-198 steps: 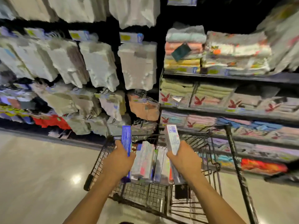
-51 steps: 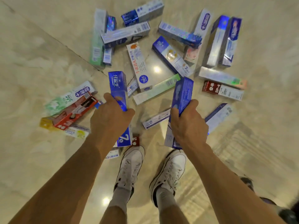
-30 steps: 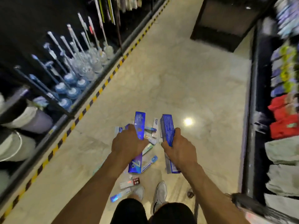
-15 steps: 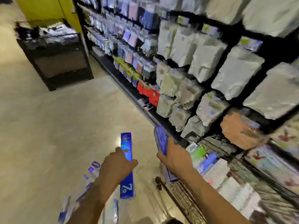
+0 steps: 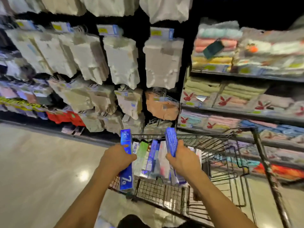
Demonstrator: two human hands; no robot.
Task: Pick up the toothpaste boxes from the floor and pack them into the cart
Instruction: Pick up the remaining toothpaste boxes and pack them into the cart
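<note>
Over the cart (image 5: 164, 193) of packed boxes (image 5: 152, 157), left hand (image 5: 116, 159) curled round a blue box (image 5: 126, 140), right hand (image 5: 182, 160) round a second blue box (image 5: 171, 140).

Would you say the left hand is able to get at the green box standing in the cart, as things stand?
Probably not for a grasp: the left hand is full, gripping a blue box. The green box stands just beside it in the cart with nothing over it, so the way itself looks free.

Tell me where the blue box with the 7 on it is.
Head view, lower centre: the left hand grips the blue box upright at the near left corner of the cart, beside the packed boxes.
</note>
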